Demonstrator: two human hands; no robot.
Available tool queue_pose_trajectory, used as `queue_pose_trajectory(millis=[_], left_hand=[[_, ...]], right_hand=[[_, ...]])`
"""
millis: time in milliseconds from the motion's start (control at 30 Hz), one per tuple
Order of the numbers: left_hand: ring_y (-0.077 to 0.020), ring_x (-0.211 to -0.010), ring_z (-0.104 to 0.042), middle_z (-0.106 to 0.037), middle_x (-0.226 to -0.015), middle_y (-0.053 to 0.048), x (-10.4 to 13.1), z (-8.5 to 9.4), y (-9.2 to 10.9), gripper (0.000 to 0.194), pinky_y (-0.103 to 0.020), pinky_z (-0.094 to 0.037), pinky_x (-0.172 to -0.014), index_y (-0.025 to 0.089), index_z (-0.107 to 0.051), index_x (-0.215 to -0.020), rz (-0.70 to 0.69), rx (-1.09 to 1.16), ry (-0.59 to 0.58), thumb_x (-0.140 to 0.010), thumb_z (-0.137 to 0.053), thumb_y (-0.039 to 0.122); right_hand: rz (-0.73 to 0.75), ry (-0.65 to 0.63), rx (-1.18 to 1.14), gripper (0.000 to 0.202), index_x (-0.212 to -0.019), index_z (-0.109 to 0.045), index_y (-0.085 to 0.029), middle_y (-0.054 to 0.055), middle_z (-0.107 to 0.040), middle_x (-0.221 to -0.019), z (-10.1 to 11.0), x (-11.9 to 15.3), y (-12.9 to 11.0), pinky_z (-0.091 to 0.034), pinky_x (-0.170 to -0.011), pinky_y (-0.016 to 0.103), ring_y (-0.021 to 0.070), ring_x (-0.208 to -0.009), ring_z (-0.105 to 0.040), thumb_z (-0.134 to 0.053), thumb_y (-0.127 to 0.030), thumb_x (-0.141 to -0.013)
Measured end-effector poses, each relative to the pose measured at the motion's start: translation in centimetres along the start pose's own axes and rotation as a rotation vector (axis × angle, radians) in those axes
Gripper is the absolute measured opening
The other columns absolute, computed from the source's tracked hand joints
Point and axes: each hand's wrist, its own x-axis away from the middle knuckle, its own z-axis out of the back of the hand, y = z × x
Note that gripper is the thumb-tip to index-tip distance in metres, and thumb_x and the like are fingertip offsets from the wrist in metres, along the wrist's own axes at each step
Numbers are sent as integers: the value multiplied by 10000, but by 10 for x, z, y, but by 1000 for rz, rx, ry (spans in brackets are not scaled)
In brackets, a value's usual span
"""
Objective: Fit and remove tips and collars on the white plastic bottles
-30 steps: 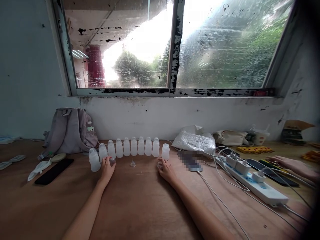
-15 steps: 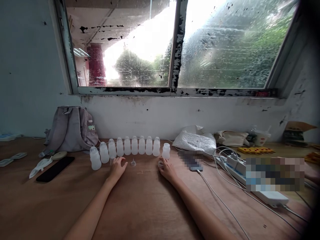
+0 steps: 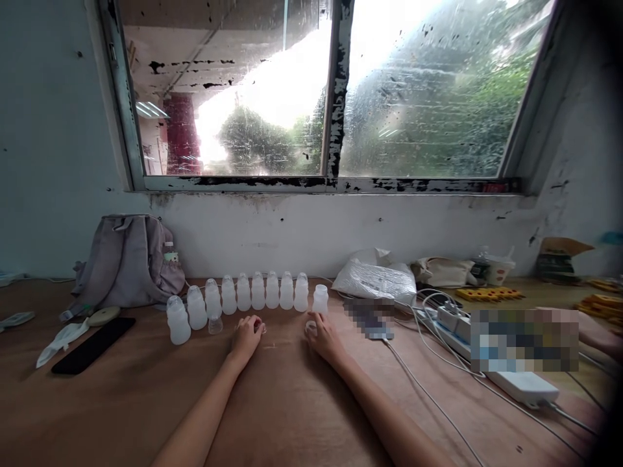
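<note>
Toward the back of the table, several frosted baby bottles [image 3: 257, 292] with clear caps stand in a curved row. At its right end is an uncapped frosted bottle [image 3: 320, 298]. My left hand [image 3: 247, 338] has its fingers closed around a small clear bottle nipple [image 3: 263, 328], which they partly hide. My right hand [image 3: 324, 336], in front of the uncapped bottle, has its fingertips closed on a clear ring [image 3: 310, 329] at the tabletop. A clear cap [image 3: 215, 324] sits on the table left of my left hand.
On the left are a grey backpack [image 3: 131, 259], a black flat case [image 3: 93, 346] and a white strap-like item [image 3: 63, 340]. A silvery bag [image 3: 374, 275], phone [image 3: 379, 329], cables and power strip [image 3: 520, 386] lie on the right. Another person's hand [image 3: 596, 331] shows at far right.
My left hand has moved right, from beside the clear cap to the nipple, and closed on it. The right hand stays at the ring. The view has shifted slightly.
</note>
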Motion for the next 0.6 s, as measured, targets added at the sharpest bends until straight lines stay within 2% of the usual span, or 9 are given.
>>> queue_pose_trajectory(millis=[133, 267, 367, 433, 500, 600], left_hand=[[-170, -744, -516, -591, -753, -26, 1, -1, -5, 96, -267, -371, -666, 190, -572, -765, -21, 34, -33, -719, -520, 257], [-174, -761, -512, -592, -759, -17, 3, -2, -3, 81, -276, -369, -683, 198, -569, -756, -38, 57, -28, -708, -538, 257], [-185, -767, -508, -590, -781, -27, 4, -2, -2, 117, -296, -373, -695, 195, -563, -801, -36, 63, -2, -717, -532, 270], [-197, -798, -501, -582, -833, -46, 5, 0, 0, 169, -317, -376, -721, 187, -550, -874, -28, 62, 24, -742, -502, 281], [-208, -851, -489, -564, -893, -64, 6, 4, 2, 203, -337, -373, -756, 182, -530, -934, -27, 69, 69, -781, -446, 286], [-213, -901, -476, -543, -932, -77, 11, 14, 8, 214, -351, -372, -799, 180, -512, -964, -55, 126, 174, -813, -393, 274]], right_hand=[[90, 153, -29, 418, -1161, -378, -148, 109, -456, -1115, 14, -22, -12, -365, -854, 322, 196, -1010, -446, -367, -130, -743], [193, 223, 107, 418, -1202, -369, -138, 122, -409, -1200, 34, -64, -23, -278, -939, 360, 210, -1117, -350, -341, -161, -786], [132, 225, 235, 446, -1245, -321, -153, 127, -349, -1273, 40, -95, -28, -187, -968, 424, 245, -1193, -249, -360, -221, -805], [63, 164, 278, 450, -1219, -351, -181, 118, -353, -1281, 38, -107, -29, -110, -962, 495, 287, -1217, -194, -426, -267, -784], [40, 70, 239, 400, -1150, -412, -174, 126, -431, -1210, 34, -111, -29, -124, -941, 511, 297, -1180, -270, -466, -264, -763], [76, -15, 149, 296, -1061, -454, -160, 109, -533, -1042, 31, -101, -32, -291, -876, 401, 225, -1003, -466, -449, -212, -770]])
